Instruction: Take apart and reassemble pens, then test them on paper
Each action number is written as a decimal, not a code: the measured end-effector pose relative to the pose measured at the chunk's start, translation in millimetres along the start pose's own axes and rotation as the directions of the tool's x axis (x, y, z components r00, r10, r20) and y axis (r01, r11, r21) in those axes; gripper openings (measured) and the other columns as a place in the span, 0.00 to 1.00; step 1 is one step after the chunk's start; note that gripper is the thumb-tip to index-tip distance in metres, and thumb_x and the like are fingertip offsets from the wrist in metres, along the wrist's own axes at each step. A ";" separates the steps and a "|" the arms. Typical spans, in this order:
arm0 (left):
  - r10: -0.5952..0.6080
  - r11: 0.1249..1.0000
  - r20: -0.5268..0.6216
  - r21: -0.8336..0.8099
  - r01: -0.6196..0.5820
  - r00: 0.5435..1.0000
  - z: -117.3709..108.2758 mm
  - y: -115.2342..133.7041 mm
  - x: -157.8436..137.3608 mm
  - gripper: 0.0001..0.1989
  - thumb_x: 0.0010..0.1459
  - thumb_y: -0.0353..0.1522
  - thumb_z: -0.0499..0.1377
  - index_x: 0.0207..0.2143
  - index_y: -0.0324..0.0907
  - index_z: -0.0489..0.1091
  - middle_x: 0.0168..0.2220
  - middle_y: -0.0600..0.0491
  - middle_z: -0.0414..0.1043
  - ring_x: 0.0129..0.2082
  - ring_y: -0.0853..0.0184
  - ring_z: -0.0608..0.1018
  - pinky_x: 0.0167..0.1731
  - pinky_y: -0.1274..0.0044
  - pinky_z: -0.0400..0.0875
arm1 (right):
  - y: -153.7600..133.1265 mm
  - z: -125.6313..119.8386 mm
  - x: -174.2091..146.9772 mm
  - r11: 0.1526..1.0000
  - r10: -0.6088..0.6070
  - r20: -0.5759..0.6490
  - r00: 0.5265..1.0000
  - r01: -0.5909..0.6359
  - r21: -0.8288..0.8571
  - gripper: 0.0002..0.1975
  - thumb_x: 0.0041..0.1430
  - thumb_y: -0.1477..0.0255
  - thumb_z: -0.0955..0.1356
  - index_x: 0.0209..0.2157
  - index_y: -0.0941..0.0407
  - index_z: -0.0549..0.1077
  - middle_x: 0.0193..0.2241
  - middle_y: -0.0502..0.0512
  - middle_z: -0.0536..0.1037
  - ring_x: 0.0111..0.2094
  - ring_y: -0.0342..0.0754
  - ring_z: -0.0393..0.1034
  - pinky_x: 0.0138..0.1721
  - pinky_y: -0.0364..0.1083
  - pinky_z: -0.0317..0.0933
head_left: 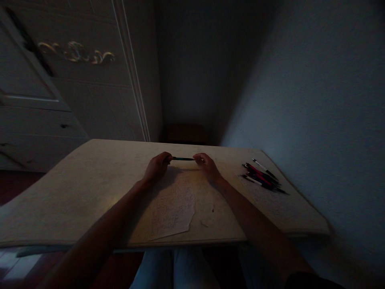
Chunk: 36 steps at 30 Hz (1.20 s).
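Note:
A slim dark pen point(183, 159) with a greenish tint is stretched level between my two hands, over the far part of the table. My left hand point(159, 164) pinches its left end. At the other end, the fingers of my right hand point(207, 165) are closed on the tip. Below the pen lies a sheet of paper point(174, 204) covered with handwriting or scribbles, its right edge torn and uneven. The light is dim, so the pen's details are hard to make out.
Several pens point(261, 176) lie in a pile on the right, partly over another marked paper point(267, 200). Small dark scraps point(213, 210) sit near the front of the pale table point(90, 180). A wall point(325, 120) borders the right side; a cabinet point(99, 104) stands behind left.

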State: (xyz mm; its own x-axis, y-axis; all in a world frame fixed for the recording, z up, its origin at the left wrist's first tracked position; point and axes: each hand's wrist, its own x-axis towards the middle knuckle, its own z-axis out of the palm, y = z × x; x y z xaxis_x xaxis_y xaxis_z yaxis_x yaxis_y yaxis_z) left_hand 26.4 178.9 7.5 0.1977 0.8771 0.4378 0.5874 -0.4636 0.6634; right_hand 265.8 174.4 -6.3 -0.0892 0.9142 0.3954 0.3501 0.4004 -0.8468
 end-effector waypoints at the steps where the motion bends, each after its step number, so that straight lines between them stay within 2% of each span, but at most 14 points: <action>1: 0.007 1.000 0.007 -0.001 -0.007 1.000 -0.4 1.2 -0.2 0.13 0.61 0.39 0.50 0.34 0.42 0.70 0.27 0.52 0.72 0.25 0.67 0.71 0.28 0.76 0.64 | 0.8 -0.5 0.6 1.000 -0.014 0.006 1.000 0.015 -0.018 0.24 0.60 0.48 0.63 0.33 0.54 0.75 0.36 0.57 0.76 0.40 0.51 0.70 0.43 0.49 0.62; 4: 0.012 1.000 0.014 0.004 -0.012 1.000 -1.5 4.6 -1.2 0.13 0.61 0.39 0.50 0.34 0.42 0.69 0.27 0.52 0.72 0.25 0.67 0.71 0.28 0.77 0.63 | 1.2 -1.8 2.1 0.997 -0.063 0.021 0.998 0.064 -0.054 0.25 0.61 0.48 0.63 0.27 0.55 0.75 0.32 0.56 0.75 0.37 0.50 0.70 0.43 0.49 0.62; 9: 0.005 1.000 -0.001 0.014 -0.005 1.000 -3.1 3.1 -1.5 0.12 0.62 0.38 0.49 0.34 0.42 0.69 0.28 0.52 0.72 0.25 0.67 0.71 0.27 0.77 0.63 | -0.8 -1.8 3.0 0.999 -0.027 -0.033 0.999 0.025 -0.045 0.14 0.56 0.58 0.69 0.30 0.55 0.75 0.34 0.54 0.76 0.36 0.48 0.69 0.40 0.47 0.63; 13: 0.019 1.000 -0.008 0.008 -0.019 1.000 -4.5 -2.7 0.4 0.12 0.62 0.37 0.50 0.35 0.41 0.69 0.28 0.52 0.72 0.26 0.67 0.71 0.27 0.77 0.64 | -2.2 -5.0 2.7 0.999 0.006 -0.049 0.999 -0.008 -0.034 0.08 0.53 0.64 0.71 0.31 0.54 0.74 0.33 0.53 0.77 0.33 0.47 0.68 0.37 0.47 0.63; 17: 0.035 0.999 -0.040 0.002 -0.035 0.999 -5.0 -6.6 1.7 0.11 0.62 0.36 0.51 0.35 0.42 0.70 0.31 0.51 0.72 0.27 0.67 0.73 0.29 0.77 0.66 | -2.5 -12.8 3.9 0.992 -0.053 -0.020 0.998 0.051 -0.119 0.04 0.55 0.69 0.69 0.33 0.53 0.76 0.33 0.53 0.78 0.35 0.49 0.70 0.39 0.48 0.63; 22: 0.093 0.996 -0.063 0.015 -0.092 0.994 -5.3 -7.6 3.0 0.10 0.62 0.35 0.53 0.35 0.41 0.71 0.34 0.50 0.73 0.32 0.66 0.74 0.35 0.75 0.68 | 1.3 -23.6 6.1 0.944 -0.127 0.070 0.989 0.142 -0.298 0.07 0.55 0.77 0.68 0.33 0.52 0.79 0.35 0.55 0.80 0.40 0.51 0.71 0.46 0.52 0.62; 26: 0.153 0.988 -0.081 0.027 -0.151 0.985 -6.9 -7.3 3.4 0.09 0.62 0.33 0.53 0.35 0.41 0.72 0.35 0.49 0.72 0.35 0.64 0.74 0.39 0.74 0.68 | 7.4 -29.0 6.2 0.882 -0.130 0.167 0.977 0.191 -0.430 0.09 0.54 0.80 0.69 0.32 0.53 0.80 0.34 0.57 0.80 0.39 0.52 0.70 0.45 0.53 0.61; 30: 0.153 0.988 -0.077 0.030 -0.151 0.985 -8.1 -6.5 3.0 0.09 0.62 0.33 0.54 0.36 0.41 0.73 0.35 0.49 0.71 0.35 0.64 0.74 0.38 0.74 0.69 | 12.9 -30.4 6.6 0.864 -0.132 0.202 0.971 0.212 -0.457 0.09 0.56 0.79 0.69 0.32 0.53 0.81 0.33 0.57 0.80 0.38 0.52 0.70 0.44 0.52 0.62; 36: 0.143 0.990 -0.064 0.022 -0.142 0.988 -6.9 -6.9 2.1 0.09 0.62 0.33 0.55 0.36 0.41 0.74 0.35 0.50 0.71 0.34 0.65 0.74 0.35 0.75 0.69 | 15.4 -30.8 6.6 0.875 -0.098 0.190 0.977 0.175 -0.451 0.12 0.56 0.81 0.68 0.37 0.53 0.81 0.35 0.57 0.80 0.38 0.51 0.71 0.44 0.52 0.63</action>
State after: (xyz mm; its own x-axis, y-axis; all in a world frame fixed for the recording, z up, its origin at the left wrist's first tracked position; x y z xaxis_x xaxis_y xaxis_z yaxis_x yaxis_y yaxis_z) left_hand 17.3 183.1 8.1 0.2287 0.7920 0.5661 0.5710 -0.5801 0.5809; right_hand 299.3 184.7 -5.8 -0.2986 0.8660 0.4012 0.7115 0.4821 -0.5112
